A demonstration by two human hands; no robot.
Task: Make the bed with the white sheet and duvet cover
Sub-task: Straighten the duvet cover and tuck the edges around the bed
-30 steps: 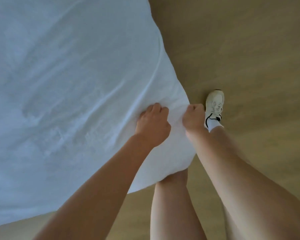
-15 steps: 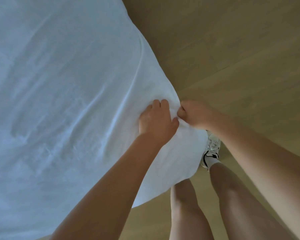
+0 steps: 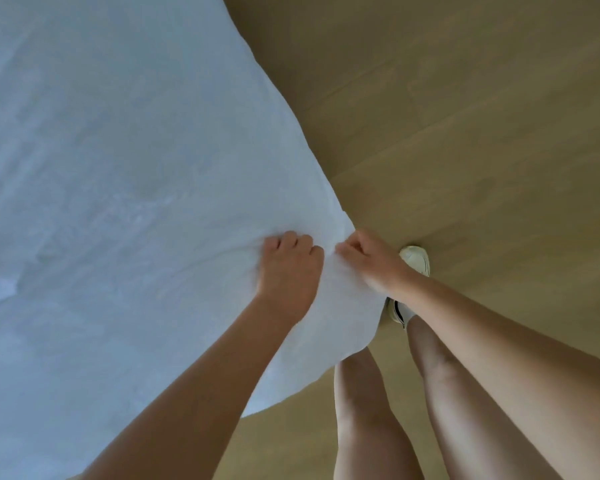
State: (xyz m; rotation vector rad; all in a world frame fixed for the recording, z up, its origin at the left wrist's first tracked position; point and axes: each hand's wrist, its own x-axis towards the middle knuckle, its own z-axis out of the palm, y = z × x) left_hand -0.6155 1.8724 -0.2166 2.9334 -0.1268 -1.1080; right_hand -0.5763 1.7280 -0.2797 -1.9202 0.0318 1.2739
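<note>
A white duvet cover (image 3: pixel 118 202) fills the left of the head view, spread over the bed with soft wrinkles. Its near right corner hangs over the floor. My left hand (image 3: pixel 286 271) grips a bunch of the fabric just in from that corner, fingers curled into the cloth. My right hand (image 3: pixel 368 259) pinches the cover's edge right beside it, about a hand's width apart. The bed beneath is hidden by the fabric.
Light wooden floor (image 3: pixel 465 133) runs along the right and bottom of the view. My bare legs (image 3: pixel 368 410) stand close to the bed corner, with a white shoe (image 3: pixel 414 259) just behind my right hand.
Both hands keep their hold on the corner and have drawn slightly apart. My right foot has stepped forward again, and the view has swung a little to the left.
</note>
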